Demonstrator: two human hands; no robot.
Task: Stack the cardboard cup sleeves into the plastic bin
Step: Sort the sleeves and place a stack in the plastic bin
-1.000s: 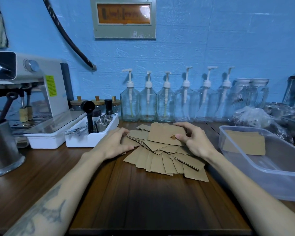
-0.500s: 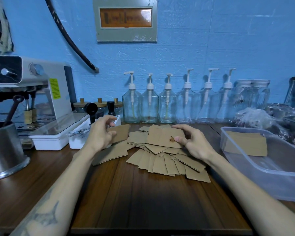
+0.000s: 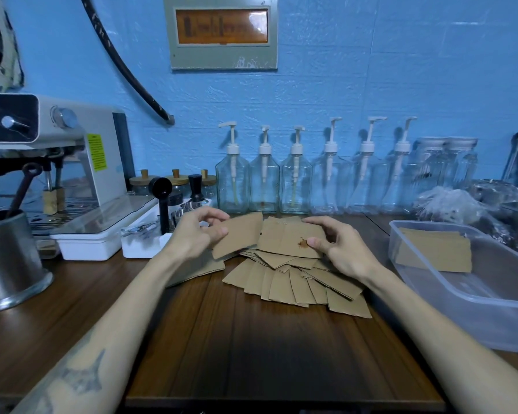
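Sleeves [image 3: 434, 253] already lie in the plastic bin [image 3: 473, 297]; left of it, a fanned pile [image 3: 293, 282] remains. Left hand [image 3: 196, 231] pinches one sleeve [image 3: 240, 237]; right hand [image 3: 338, 249] pinches another [image 3: 287, 242].

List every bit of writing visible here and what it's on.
No text can be read.
Yellow-green sticker on the espresso machine: printed lines, too small and blurred.
Orange window of the wall panel: dark markings, too blurred.
Cardboard sleeves, plastic bin, pump bottles: no writing visible.

plastic bin [image 3: 473, 297] cropped right, lower sleeves [image 3: 284, 282] overlapped
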